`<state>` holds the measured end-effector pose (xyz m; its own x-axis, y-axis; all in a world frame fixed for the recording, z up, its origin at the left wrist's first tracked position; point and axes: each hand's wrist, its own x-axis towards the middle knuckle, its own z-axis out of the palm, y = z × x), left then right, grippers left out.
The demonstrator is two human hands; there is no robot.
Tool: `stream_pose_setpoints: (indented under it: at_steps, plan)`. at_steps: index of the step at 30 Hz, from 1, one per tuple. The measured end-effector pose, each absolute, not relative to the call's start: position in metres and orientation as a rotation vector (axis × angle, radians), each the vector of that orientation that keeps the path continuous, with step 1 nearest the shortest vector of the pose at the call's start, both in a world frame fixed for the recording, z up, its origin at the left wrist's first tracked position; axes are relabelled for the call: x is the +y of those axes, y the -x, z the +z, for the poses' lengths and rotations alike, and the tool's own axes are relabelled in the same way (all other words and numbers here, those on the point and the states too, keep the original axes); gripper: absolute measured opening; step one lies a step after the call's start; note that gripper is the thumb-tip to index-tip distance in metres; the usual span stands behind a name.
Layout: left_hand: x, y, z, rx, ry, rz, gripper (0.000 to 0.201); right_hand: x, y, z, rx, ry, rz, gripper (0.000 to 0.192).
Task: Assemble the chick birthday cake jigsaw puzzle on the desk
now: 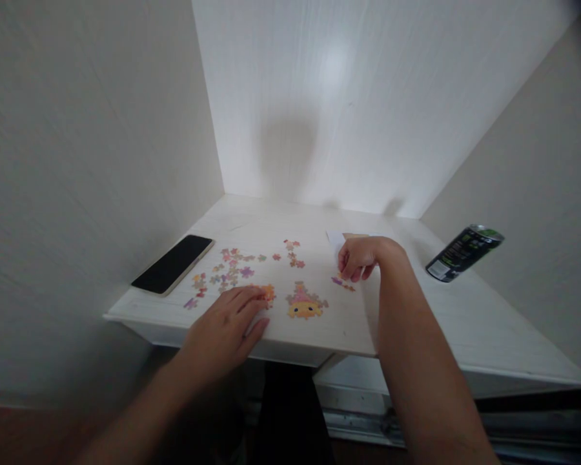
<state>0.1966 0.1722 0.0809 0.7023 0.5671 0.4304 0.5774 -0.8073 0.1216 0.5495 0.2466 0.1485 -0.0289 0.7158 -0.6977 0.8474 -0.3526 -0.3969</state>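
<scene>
My left hand (230, 318) lies low over the table near its front edge. Its fingers are stretched out and touch a joined patch of orange puzzle pieces (268, 294), partly covering it. My right hand (361, 257) is farther back and to the right, its fingers pinched together at a puzzle piece that they mostly hide. Just below those fingertips are purple and orange puzzle pieces (343, 284). Between my hands lies a joined section of puzzle (305, 305) showing a yellow face with two dark eyes and pink above it.
Loose puzzle pieces (230, 268) are scattered on the left, with a small cluster (294, 255) at the middle. A black-screened phone (174, 263) lies at the left edge. On the right stands a dark can (459, 255). White paper (336, 239) is behind my right hand. Walls enclose the white table (281, 219).
</scene>
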Motion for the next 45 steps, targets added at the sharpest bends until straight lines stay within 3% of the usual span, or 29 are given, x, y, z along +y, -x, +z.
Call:
stream_pose_setpoints:
  at_steps: [7, 14, 19, 26, 33, 45]
  plan:
    - [0.172, -0.196, 0.08, -0.96, 2.868, -0.75, 0.028, 0.247, -0.53, 0.156, 1.905, -2.087, -1.242, 0.025]
    - [0.174, -0.198, 0.082, -0.944, 2.883, -0.754, 0.027, 0.238, -0.546, 0.159, 1.726, -2.029, -1.249, 0.036]
    - [0.176, -0.199, 0.08, -0.985, 2.837, -0.764, 0.026, 0.244, -0.544, 0.151, 1.625, -2.051, -1.142, 0.03]
    - [0.176, -0.202, 0.082, -1.052, 2.82, -0.706, 0.028, 0.226, -0.538, 0.157, 1.719, -2.167, -1.236, 0.019]
    - [0.177, -0.202, 0.081, -1.121, 2.769, -0.715, 0.029, 0.177, -0.539, 0.139, 2.176, -2.175, -0.643, 0.008]
    - [0.16, -0.183, 0.075, -1.072, 2.766, -1.218, 0.023, 0.137, -0.533, 0.123, 2.478, -2.164, -0.87, 0.01]
